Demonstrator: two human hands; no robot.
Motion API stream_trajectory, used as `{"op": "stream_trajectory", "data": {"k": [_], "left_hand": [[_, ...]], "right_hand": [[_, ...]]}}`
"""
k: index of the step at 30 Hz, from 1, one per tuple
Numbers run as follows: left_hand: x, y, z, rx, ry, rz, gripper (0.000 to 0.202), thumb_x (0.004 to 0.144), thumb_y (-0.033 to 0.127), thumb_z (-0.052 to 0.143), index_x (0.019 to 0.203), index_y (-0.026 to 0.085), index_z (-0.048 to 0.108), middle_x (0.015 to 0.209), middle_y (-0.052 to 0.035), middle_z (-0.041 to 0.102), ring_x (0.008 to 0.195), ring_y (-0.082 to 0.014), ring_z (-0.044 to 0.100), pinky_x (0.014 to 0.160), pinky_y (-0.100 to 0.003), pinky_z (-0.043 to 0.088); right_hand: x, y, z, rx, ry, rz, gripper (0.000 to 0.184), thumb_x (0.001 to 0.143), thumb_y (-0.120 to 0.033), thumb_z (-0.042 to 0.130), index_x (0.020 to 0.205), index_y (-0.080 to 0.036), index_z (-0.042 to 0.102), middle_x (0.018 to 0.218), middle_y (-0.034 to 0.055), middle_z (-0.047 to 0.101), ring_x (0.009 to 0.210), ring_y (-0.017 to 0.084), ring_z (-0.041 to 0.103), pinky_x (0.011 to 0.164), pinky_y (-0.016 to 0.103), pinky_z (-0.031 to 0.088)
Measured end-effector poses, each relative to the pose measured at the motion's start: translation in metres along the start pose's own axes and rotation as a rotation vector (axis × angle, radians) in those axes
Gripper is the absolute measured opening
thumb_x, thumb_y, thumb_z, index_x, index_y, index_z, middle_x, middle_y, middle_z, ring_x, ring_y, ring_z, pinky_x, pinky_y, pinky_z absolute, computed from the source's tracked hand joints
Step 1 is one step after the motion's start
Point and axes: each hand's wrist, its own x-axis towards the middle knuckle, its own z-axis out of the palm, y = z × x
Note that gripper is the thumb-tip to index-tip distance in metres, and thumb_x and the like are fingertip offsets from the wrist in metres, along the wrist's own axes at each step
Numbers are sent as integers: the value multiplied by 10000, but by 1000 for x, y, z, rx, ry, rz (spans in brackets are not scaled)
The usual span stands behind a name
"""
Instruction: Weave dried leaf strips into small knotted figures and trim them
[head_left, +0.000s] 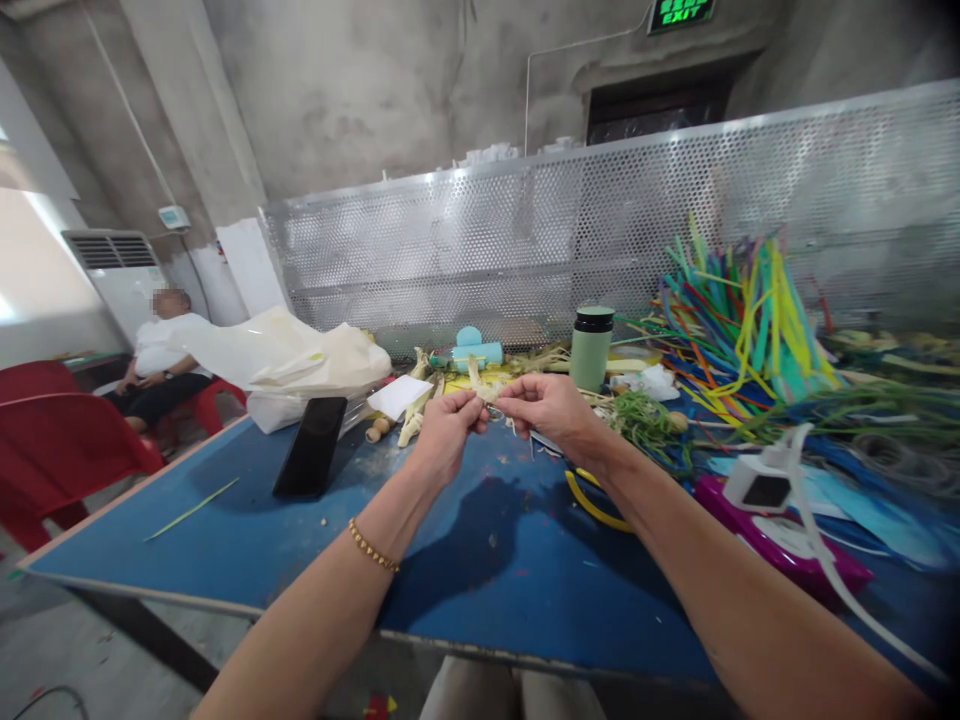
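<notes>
Above the middle of the blue table [300, 560], my left hand [448, 432] and my right hand [551, 410] meet closely, both with fingers pinched. Between the fingertips is a pale, straw-like piece [481, 380] with a frayed upper end; its lower part is hidden by my fingers. A gold bead bracelet [373, 548] circles my left wrist. Left of that hand lie pale dried plant pieces [411, 430], a white card [399, 397] and small wooden beads [377, 430]. Behind my right hand stands a green bottle with a black lid [592, 350].
A black phone [310, 447] and a pale plastic bag [300, 360] lie left. At right are coloured strips [765, 320], green strands [645, 420] and a purple power strip [795, 545] with a white cable. A perforated metal panel [480, 250] borders the back. One person [169, 345] sits far left.
</notes>
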Motion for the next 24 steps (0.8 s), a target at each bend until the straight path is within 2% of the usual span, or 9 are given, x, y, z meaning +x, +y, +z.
{"op": "stream_trajectory", "data": {"k": [13,20,24], "left_hand": [[0,1,2,-230,26,-157,78,724,86,639,665,93,590,587,-14,524,528,-81,459,548,-233,342],[-1,9,2,-165,-42,-128,79,675,141,668,688,109,597,608,-29,576,551,-107,504,579,-257,365],[-2,7,1,-85,-100,-89,201,696,267,734,675,115,604,595,-3,536,547,-93,473,583,-263,352]], "right_hand": [[0,0,-2,54,4,26,242,656,-308,740,797,-118,690,574,-4,601,436,75,472,398,216,389],[1,0,-2,18,38,-7,247,679,-336,725,790,-123,668,520,-18,572,424,79,469,402,218,390],[1,-3,-1,-48,58,5,206,686,-304,703,770,-119,666,506,-15,569,412,81,468,397,218,385]]}}
